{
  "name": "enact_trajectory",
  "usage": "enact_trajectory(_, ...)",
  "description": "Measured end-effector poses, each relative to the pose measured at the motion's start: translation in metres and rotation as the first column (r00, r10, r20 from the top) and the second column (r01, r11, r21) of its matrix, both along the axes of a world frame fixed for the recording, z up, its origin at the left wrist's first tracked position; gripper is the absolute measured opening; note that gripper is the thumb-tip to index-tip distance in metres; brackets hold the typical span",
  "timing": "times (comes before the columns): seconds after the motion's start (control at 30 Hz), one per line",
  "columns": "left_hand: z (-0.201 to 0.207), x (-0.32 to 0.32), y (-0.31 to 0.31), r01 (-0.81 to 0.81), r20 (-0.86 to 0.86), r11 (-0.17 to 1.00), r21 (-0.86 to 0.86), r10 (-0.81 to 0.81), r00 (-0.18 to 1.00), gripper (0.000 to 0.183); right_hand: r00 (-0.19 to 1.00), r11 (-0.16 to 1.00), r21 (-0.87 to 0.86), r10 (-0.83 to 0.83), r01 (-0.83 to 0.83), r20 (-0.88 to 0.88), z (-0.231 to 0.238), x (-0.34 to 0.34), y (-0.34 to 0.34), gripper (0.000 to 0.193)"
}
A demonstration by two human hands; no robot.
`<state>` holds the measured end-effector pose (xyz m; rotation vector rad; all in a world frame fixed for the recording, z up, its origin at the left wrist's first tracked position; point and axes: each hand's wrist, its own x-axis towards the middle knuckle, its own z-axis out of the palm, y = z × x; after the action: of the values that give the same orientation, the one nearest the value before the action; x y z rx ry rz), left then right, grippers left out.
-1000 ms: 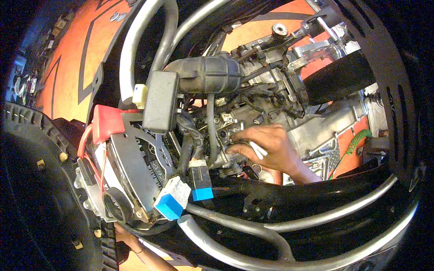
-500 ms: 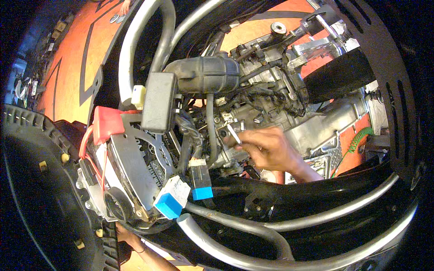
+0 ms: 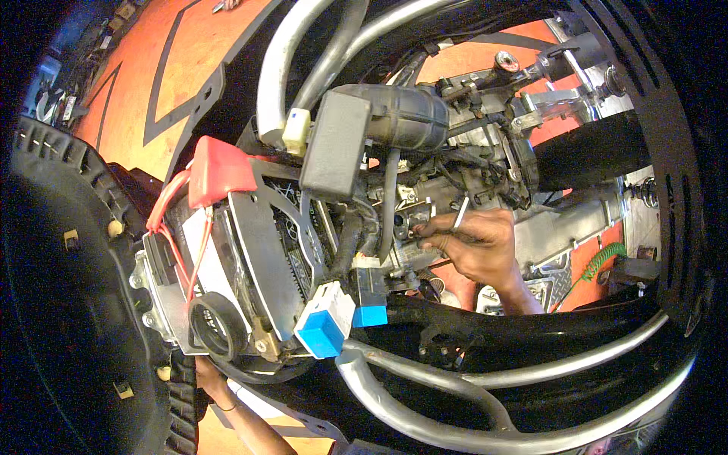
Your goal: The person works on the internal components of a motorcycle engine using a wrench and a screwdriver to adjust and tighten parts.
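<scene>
My right hand (image 3: pixel 481 246) reaches in over the engine (image 3: pixel 444 193), its forearm passing behind the black frame panel. Its fingers are bent, with a short, thin white stick (image 3: pixel 460 214) standing up between them. Thumb and fingertips point at a small metal part on the engine; whether they touch it is unclear. Beside it hangs a black hose (image 3: pixel 390 201) below the ribbed black intake duct (image 3: pixel 413 117). My left hand (image 3: pixel 208 377) is at the lower left under the battery tray, its fingers hidden behind a black plastic panel (image 3: pixel 76 303).
A red terminal cover (image 3: pixel 220 171) and red cables lie by the metal battery bracket (image 3: pixel 258 258). A black box (image 3: pixel 336 144) and blue-ended relays (image 3: pixel 322 337) hang near the middle. Bent silver tubes (image 3: pixel 425 371) cross the front. Another person's hand (image 3: pixel 230 4) shows at the top edge.
The view has shifted, so the vehicle parts sit farther right. My right hand has drawn slightly back from the engine part, and the white stick now tilts the other way.
</scene>
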<state>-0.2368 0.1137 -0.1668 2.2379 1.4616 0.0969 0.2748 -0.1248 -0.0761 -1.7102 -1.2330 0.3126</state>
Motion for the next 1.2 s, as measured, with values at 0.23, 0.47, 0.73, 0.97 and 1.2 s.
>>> enact_trajectory(0.23,0.019,-0.017,-0.014,-0.044,-0.045,0.998,0.042,0.046,0.998,0.041,0.943,0.99,0.142,0.046,0.001,-0.329,-0.018,-0.015,0.021,0.073)
enact_trajectory(0.47,0.002,0.008,-0.003,-0.009,-0.002,1.0,0.004,0.009,1.0,0.041,0.96,0.996,-0.049,0.087,-0.076,0.266,0.033,0.02,0.013,0.061)
enact_trajectory(0.73,-0.005,0.016,-0.009,-0.001,0.041,1.0,-0.015,0.002,0.999,0.041,0.872,0.999,0.042,-0.034,0.015,0.488,0.051,0.024,0.004,0.027)
enact_trajectory(0.97,0.003,0.021,-0.01,-0.03,0.043,1.0,-0.006,0.031,0.999,0.041,0.866,0.963,0.26,-0.07,-0.07,0.494,0.027,-0.004,0.008,0.035)
enact_trajectory(1.2,0.009,0.009,-0.012,-0.07,0.021,0.996,0.054,0.069,0.997,0.041,0.895,0.948,0.304,0.053,0.094,-0.444,0.009,-0.017,0.026,0.021)
